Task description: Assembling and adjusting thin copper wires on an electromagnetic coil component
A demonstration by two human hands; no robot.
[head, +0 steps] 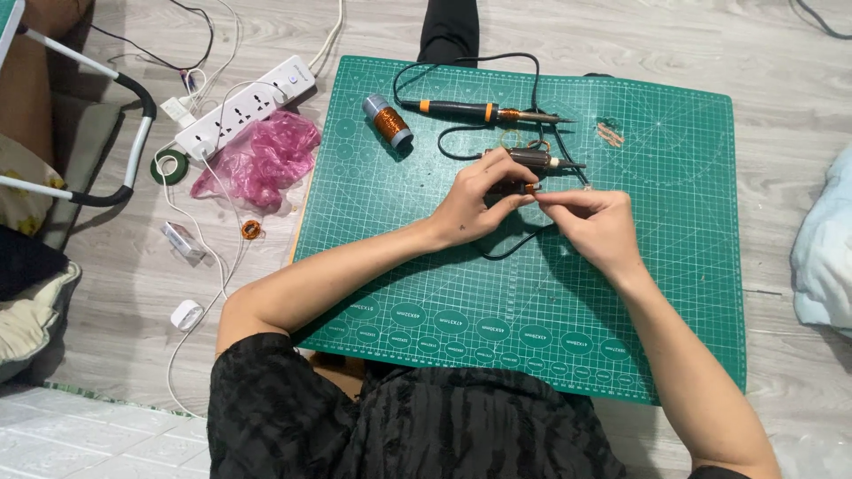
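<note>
Pinching a small dark cylindrical piece with a copper-coloured end (517,187), the left hand (479,202) sits over the middle of the green cutting mat (621,293), its fingers (513,168) curled and pressed around the piece. The right hand (593,222) meets it from the other side, thumb and forefinger pressed together at the piece's copper tip; whether they grip a fine wire there is too small to tell. Both hands hover just above the mat, which lies on the pale wooden floor (781,106).

Just beyond the hands lies a dark tool with a light tip (541,160), and further up a soldering iron with an orange collar (484,111), its black cable (461,64) looping across the mat. A spool of copper wire (388,121) lies on its side near the mat's upper left corner. A small tangle of copper wire (609,133) rests toward the upper right.

Off the mat to the left are a white power strip (244,106), a crumpled pink plastic bag (262,160), a roll of green tape (169,166), a small copper coil (252,231) and a white charger plug (185,315).
</note>
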